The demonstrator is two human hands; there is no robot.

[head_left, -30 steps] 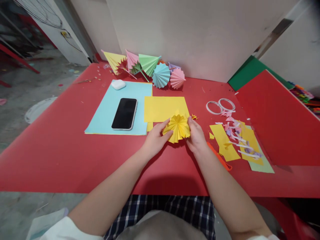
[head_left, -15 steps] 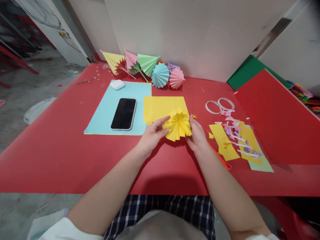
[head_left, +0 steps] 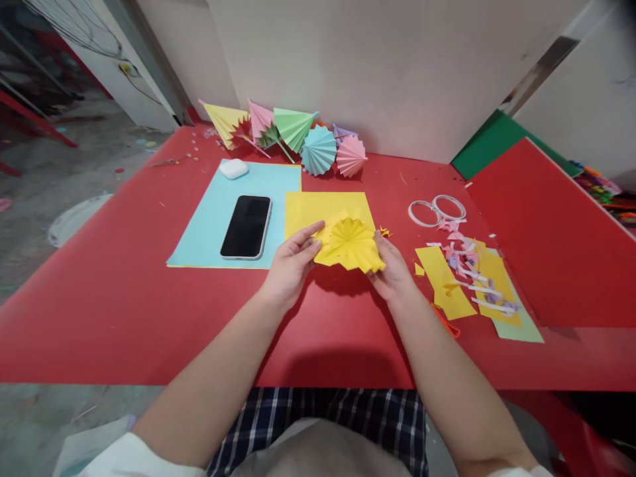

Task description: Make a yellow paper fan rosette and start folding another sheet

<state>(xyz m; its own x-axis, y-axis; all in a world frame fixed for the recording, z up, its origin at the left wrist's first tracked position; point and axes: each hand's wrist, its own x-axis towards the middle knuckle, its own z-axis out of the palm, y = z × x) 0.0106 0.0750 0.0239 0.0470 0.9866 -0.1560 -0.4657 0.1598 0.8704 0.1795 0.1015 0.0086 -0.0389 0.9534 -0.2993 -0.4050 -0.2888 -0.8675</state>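
Fan (head_left: 350,244) — yellow, pinched by left hand (head_left: 291,262) and right hand (head_left: 395,268) — hovers between phone (head_left: 247,226) and scraps (head_left: 467,278).

Pleated yellow paper fan (head_left: 350,244), spread open

The red table (head_left: 124,298) takes up most of the room from where I stand. Straight behind it rises a plain off-white wall (head_left: 397,66), matte and evenly lit. At the table's right a large red board (head_left: 546,252) slants up from its edge, with a green board (head_left: 491,139) just behind that and a pale wall bearing a slanted metal strip (head_left: 541,66) beyond. Left of the table lies a grey concrete floor (head_left: 50,165) speckled with scraps, a pale round disc (head_left: 74,215) on it. Past the table's far left corner stands a white panel (head_left: 124,66) with a cable (head_left: 136,79) on it, and red metal frames (head_left: 34,119) farther out.
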